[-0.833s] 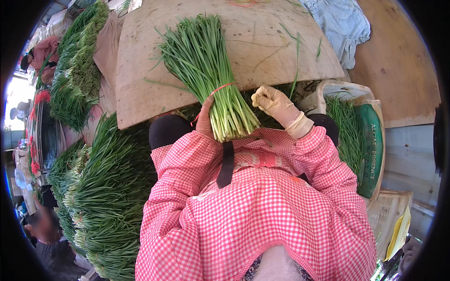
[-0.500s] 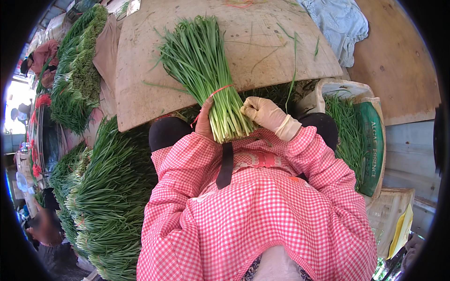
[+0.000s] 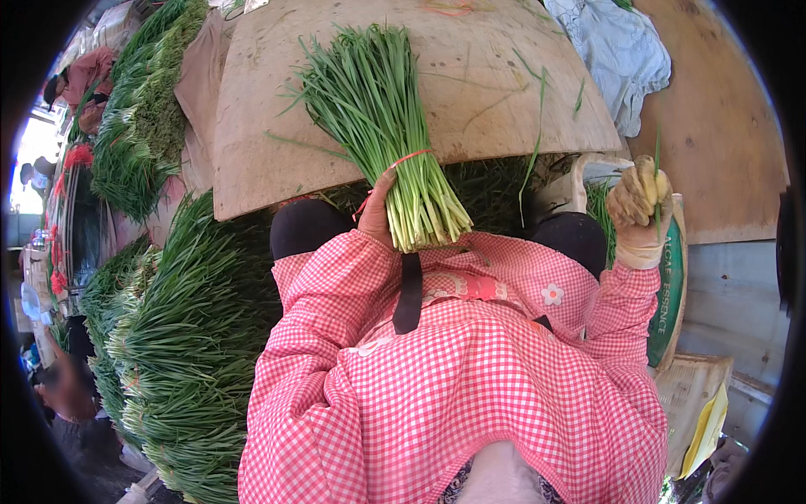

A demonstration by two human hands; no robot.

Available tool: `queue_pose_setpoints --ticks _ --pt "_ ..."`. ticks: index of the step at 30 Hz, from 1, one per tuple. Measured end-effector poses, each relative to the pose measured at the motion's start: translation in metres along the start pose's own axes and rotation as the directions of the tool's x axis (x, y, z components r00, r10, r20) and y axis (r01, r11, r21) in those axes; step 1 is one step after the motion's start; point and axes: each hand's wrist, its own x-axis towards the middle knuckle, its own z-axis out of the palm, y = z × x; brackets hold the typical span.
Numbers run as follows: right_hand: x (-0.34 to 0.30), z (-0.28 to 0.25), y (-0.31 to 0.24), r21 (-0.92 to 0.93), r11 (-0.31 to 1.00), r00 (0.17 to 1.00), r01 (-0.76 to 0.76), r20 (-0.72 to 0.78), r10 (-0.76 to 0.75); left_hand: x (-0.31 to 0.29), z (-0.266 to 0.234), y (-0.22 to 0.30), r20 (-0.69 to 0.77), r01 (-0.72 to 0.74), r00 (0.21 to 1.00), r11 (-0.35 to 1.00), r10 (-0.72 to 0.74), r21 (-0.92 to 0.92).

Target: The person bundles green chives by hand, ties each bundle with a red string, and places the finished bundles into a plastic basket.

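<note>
My left hand point(image 3: 378, 208), bare, is closed round the lower stalks of a bundle of garlic chives point(image 3: 378, 109). A red tie point(image 3: 410, 157) circles the bundle just above the hand, and the pale cut ends face me. The leafy part lies over the wooden board point(image 3: 495, 109). Off to the right, my right hand point(image 3: 640, 202) wears a stained pale glove. Its fingers are curled round a thin chive stalk point(image 3: 658, 144) whose tip sticks up above them. Behind and below that hand stands a worn white crate point(image 3: 579, 181) with loose chives point(image 3: 599, 214) inside, partly hidden by the hand and sleeve.
Tall heaps of chives point(image 3: 185, 361) fill the left side, with more bundles point(image 3: 138, 143) beyond. A light blue cloth point(image 3: 617, 59) lies at the board's far right. Loose blades rest on the board. A green sack point(image 3: 670, 294) lines the crate. Other people point(image 3: 67, 386) are at far left.
My right hand has left the cut ends of the bundle and swung right and up to above the crate, with a thin stalk now in it. My left hand still holds the bundle.
</note>
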Motion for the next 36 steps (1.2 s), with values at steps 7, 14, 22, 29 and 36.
queue_pose_setpoints --ticks 7,14,22,29,36 --pt "0.005 -0.032 0.078 -0.949 -0.274 0.936 -0.158 -0.232 0.265 0.003 -0.011 0.0 -0.062 -0.055 0.996 0.997 0.059 0.06" --pt "0.019 0.032 0.186 -0.99 0.139 0.973 -0.026 0.007 0.229 0.012 -0.031 -0.004 -0.072 -0.153 0.981 0.951 0.179 0.269" --pt "0.016 -0.015 0.198 -0.497 0.689 0.807 -0.528 -0.041 0.589 0.02 -0.04 -0.009 -0.04 -0.246 0.956 0.864 0.292 0.439" --pt "0.016 0.001 0.188 -0.313 0.681 0.72 -0.662 -0.015 0.694 0.008 -0.02 -0.002 -0.085 -0.189 0.959 0.834 0.27 0.518" --pt "0.015 -0.009 0.198 -0.508 0.609 0.723 -0.609 -0.04 0.69 0.007 -0.018 -0.004 -0.041 -0.161 0.983 0.944 0.18 0.287"
